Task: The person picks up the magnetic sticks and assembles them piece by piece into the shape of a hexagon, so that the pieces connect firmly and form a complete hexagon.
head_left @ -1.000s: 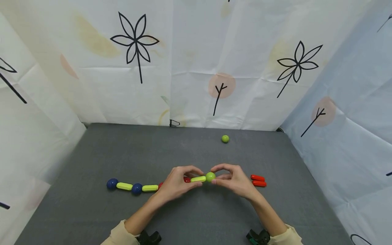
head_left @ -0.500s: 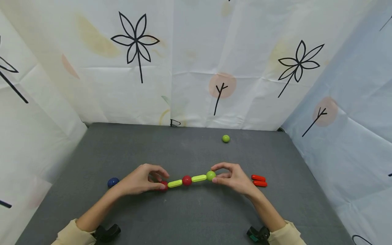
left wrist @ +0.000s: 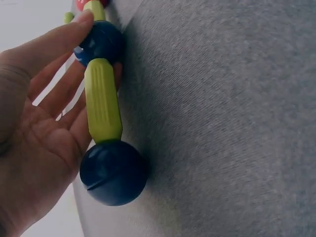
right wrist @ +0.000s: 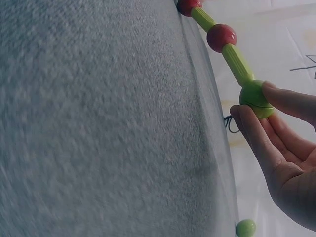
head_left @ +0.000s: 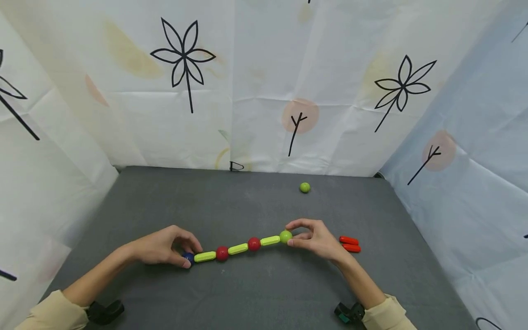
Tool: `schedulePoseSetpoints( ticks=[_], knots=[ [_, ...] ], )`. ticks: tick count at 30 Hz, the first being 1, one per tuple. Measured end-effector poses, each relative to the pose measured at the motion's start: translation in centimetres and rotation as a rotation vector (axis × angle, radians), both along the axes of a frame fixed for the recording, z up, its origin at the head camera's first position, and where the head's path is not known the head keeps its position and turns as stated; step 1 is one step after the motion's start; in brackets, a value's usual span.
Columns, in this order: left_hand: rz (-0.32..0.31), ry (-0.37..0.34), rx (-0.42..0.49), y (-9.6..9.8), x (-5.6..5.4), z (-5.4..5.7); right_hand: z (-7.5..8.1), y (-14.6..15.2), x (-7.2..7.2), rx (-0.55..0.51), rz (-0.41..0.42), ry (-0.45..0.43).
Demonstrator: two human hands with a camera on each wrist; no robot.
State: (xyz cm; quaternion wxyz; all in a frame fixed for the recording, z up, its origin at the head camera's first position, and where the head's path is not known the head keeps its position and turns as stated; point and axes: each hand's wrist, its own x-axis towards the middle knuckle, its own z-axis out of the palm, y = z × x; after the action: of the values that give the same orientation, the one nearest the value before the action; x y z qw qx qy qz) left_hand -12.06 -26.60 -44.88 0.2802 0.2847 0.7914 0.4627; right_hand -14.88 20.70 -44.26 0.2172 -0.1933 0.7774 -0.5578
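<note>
A chain of coloured balls joined by yellow-green rods (head_left: pixel 238 249) runs across the grey table. Its right end is a green ball (right wrist: pixel 256 98), which my right hand (head_left: pixel 316 239) pinches between thumb and fingers. Two red balls (head_left: pixel 254 244) sit along the middle. Toward the left, my left hand (head_left: pixel 165 246) pinches a blue ball (left wrist: pixel 102 43) with the thumb on its near side. Past that hand the chain carries on with another rod (left wrist: pixel 102 101) and an end blue ball (left wrist: pixel 114 173), both hidden behind the left hand in the head view.
Two red rods (head_left: pixel 349 244) lie side by side to the right of my right hand. A loose green ball (head_left: pixel 305 187) rests near the back of the grey table (head_left: pixel 247 293). White printed cloth (head_left: pixel 264 68) stands along the back and both sides.
My left hand has slid leftward along the chain, from the rod near the green ball, past the red balls, to a blue ball. The right hand has stayed at the green ball.
</note>
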Motion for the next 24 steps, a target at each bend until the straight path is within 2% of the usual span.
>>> schedulePoseSetpoints(
  ticks=[4,8,13,16,21,24],
  knots=[
    [0.038,0.073,0.002,0.9,0.8,-0.4,-0.1,0.6,-0.1,0.001,-0.018,-0.019],
    [0.133,0.139,-0.02,2.4,1.8,-0.8,-0.3,1.2,-0.2,0.034,-0.044,-0.013],
    [0.258,0.129,-0.049,4.6,3.2,-0.9,-0.5,1.5,-0.4,0.076,-0.06,-0.005],
    [0.291,0.123,-0.048,6.0,3.8,-0.6,-0.5,1.6,-0.6,0.086,-0.073,-0.012],
    [0.339,0.188,-0.033,8.0,4.8,-0.6,-0.6,1.6,-1.3,0.111,-0.086,-0.017],
    [0.391,0.198,-0.015,8.8,5.0,-0.8,-0.7,1.6,-1.7,0.138,-0.097,-0.003]
  ],
)
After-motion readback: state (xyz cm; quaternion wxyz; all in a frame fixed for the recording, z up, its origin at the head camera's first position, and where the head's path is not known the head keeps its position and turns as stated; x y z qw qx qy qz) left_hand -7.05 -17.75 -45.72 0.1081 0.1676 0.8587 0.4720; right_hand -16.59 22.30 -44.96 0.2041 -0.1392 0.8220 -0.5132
